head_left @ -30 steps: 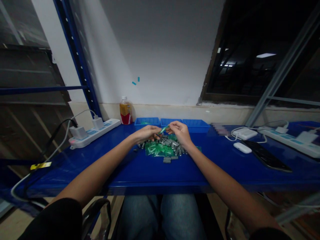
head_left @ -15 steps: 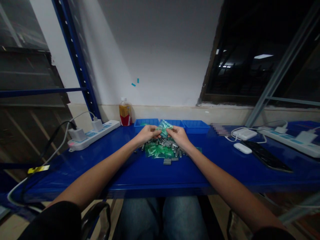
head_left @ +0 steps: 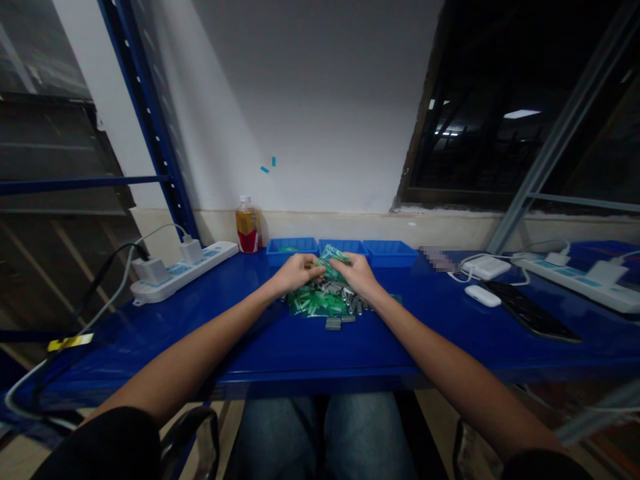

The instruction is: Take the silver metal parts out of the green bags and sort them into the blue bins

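Note:
A crumpled green-tinted clear plastic bag (head_left: 331, 256) is held up between my two hands over the middle of the table. My right hand (head_left: 357, 272) pinches its right side, thumb on the near face. My left hand (head_left: 299, 272) is closed at the bag's lower left edge, fingers bent toward the thumb. Right below lie a heap of small silvery metal pieces (head_left: 356, 305) and some green translucent strips (head_left: 315, 305), on a flat green plastic sheet (head_left: 330, 312). A few metal pieces (head_left: 334, 324) lie nearer me, off the sheet.
Three blue trays (head_left: 390, 252) line the wall behind my hands, beside a drink bottle (head_left: 249, 225). Power strips stand left (head_left: 200, 270) and right (head_left: 580, 280). A phone (head_left: 531, 312), a white case (head_left: 483, 296) and a white cabled charger (head_left: 486, 268) lie on the right of the blue table (head_left: 280, 353).
The bag has tilted and bunched up more toward my right hand. My left fingers have shifted slightly lower along its edge. The whole view has moved a little.

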The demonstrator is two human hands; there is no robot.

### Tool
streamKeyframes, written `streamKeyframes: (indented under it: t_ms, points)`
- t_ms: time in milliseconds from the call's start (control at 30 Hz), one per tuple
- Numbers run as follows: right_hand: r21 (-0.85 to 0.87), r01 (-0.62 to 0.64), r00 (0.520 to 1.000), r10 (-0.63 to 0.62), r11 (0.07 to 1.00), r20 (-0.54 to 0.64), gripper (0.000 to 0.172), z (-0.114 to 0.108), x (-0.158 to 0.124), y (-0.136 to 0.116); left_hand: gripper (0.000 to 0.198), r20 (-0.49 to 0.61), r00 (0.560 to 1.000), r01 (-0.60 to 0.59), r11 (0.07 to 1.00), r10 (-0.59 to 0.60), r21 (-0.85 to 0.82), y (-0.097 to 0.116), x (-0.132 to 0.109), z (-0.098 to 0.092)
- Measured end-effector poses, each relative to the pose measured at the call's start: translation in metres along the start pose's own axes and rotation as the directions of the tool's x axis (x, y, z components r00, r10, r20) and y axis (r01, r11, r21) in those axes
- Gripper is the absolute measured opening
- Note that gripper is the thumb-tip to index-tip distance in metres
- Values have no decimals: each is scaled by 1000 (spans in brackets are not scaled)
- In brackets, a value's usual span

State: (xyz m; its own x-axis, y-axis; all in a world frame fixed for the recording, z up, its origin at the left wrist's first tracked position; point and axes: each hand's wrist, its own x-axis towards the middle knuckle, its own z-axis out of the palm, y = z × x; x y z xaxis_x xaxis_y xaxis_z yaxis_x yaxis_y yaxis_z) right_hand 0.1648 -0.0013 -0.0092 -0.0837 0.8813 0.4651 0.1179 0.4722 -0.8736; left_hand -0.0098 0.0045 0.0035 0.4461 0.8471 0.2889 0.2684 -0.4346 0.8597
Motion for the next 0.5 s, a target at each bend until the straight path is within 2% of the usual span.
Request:
streamKeyframes:
  t_ms: [100, 200, 267, 333, 400, 433, 500]
  points:
    - [-78, 68, 998, -69, 995, -8, 25, 0, 2, 3, 28, -5, 1000, -17, 1000, 17, -16, 4, -2, 3]
    - [-252, 210, 973, -228, 945, -44, 19, -1, 1, 0, 36, -148, 989, 10, 998, -18, -55, 4, 0, 3]
    - [-380, 299, 935, -349, 875, -67, 15, -2, -1, -5, 45, -242, 963, 89, 987, -119, -131, 3, 2, 3]
    - [-460, 352, 905, -422, 815, -55, 14, -3, -5, -10, 55, -207, 946, 199, 950, -251, -240, 3, 4, 2]
    - [-493, 384, 896, -444, 781, -6, 15, -3, -8, -14, 54, -102, 942, 271, 904, -319, -329, 4, 5, 2]
    - [-499, 391, 898, -438, 773, 25, 18, -3, -9, -15, 48, -82, 946, 268, 898, -314, -349, 5, 5, 2]
    - [-485, 370, 920, -386, 793, 71, 27, -2, -9, -13, 36, -174, 957, 170, 935, -232, -312, 7, 3, 1]
